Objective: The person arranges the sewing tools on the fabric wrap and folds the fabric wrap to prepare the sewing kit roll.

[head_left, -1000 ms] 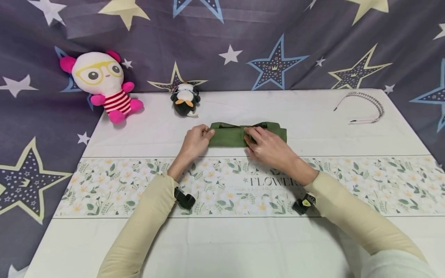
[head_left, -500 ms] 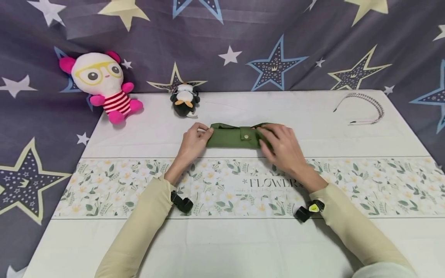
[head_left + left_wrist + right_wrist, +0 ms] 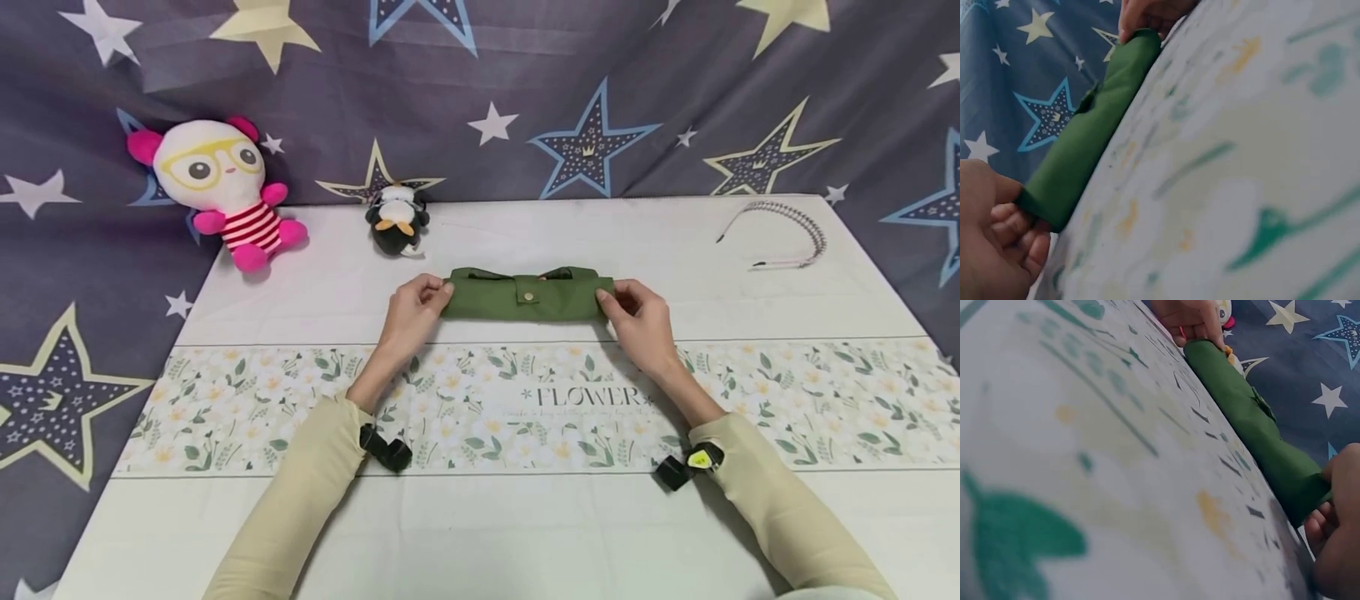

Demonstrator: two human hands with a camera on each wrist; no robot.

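Observation:
A dark green fabric bag [image 3: 487,302], rolled into a long bundle, lies across the table just behind the flower-printed band. A short strap with a round snap [image 3: 528,297] sits at its middle, and two handle-like loops show along its back edge. My left hand [image 3: 414,315] pinches the bundle's left end between thumb and fingers. At the other end, my right hand [image 3: 643,323] grips the corner in the same way, thumb on top. Both wrist views show the green roll [image 3: 1088,134] stretched between the two hands.
A pink and white plush toy [image 3: 225,187] leans at the back left. Beside it sits a small penguin plush [image 3: 396,221]. A headband [image 3: 806,225] lies at the back right. The printed runner [image 3: 300,417] crosses the white table, and a starry curtain hangs behind.
My right hand has left the snap strap at the middle and slid right to the bundle's right end, which it now pinches. My left hand stays on the left end.

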